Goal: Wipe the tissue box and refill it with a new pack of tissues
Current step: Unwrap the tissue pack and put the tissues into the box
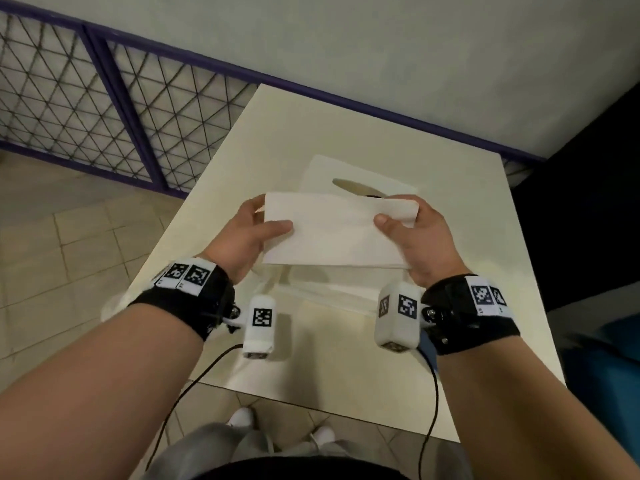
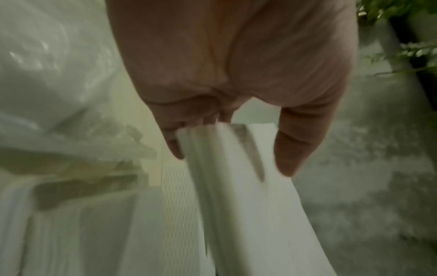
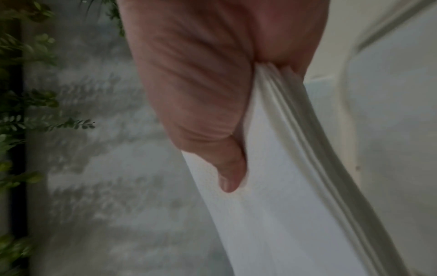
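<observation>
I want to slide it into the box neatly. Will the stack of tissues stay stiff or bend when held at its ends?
The stack of tissues probably flops: its far edge already sags between the left hand and right hand. Its layers fan apart, so they may slip. It seems light.

I can read no words or numbers here. The wrist bands [image 1: 188,277] carry only black-and-white square code markers, nothing legible.

Cream worktop [image 1: 346,126] on my head view.
On it I see the white tissue box [image 1: 323,168], slot up, and crumpled clear wrapping [image 1: 322,296] nearer me.
</observation>
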The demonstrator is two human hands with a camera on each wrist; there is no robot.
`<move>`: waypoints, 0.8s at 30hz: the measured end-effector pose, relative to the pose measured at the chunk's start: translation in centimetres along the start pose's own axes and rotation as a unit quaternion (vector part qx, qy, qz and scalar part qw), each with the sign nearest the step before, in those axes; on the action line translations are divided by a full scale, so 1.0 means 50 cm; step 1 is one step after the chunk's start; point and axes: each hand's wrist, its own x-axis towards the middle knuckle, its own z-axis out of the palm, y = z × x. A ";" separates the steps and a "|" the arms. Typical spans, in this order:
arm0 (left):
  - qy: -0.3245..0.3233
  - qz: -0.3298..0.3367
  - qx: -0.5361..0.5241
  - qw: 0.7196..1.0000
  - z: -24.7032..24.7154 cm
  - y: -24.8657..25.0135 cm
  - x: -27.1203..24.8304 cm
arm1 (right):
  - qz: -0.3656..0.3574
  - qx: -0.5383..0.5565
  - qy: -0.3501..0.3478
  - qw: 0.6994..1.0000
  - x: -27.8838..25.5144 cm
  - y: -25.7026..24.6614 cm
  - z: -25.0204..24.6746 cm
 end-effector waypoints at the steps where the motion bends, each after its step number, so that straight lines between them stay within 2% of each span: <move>1: -0.006 0.005 0.026 1.000 0.020 -0.001 0.009 | 0.011 0.004 0.010 1.000 -0.005 0.015 -0.011; 4: 0.000 0.043 0.132 0.990 0.072 -0.014 0.020 | 0.037 0.003 0.032 0.999 -0.019 0.050 -0.042; 6: 0.000 0.058 0.136 0.989 0.093 -0.027 0.024 | 0.050 0.022 0.055 0.997 -0.026 0.072 -0.058; 9: 0.012 0.043 0.132 0.990 0.109 -0.052 0.026 | 0.079 0.035 0.063 0.994 -0.035 0.110 -0.065; 14: 0.026 0.034 0.165 0.985 0.126 -0.100 0.023 | 0.122 -0.008 0.073 0.990 -0.037 0.175 -0.052; 21: 0.079 0.102 0.263 0.956 0.133 -0.071 0.042 | 0.076 -0.027 0.109 0.991 -0.002 0.145 -0.070; 24: 0.096 0.088 0.303 0.944 0.122 -0.058 0.055 | 0.117 -0.046 0.089 0.988 0.019 0.146 -0.082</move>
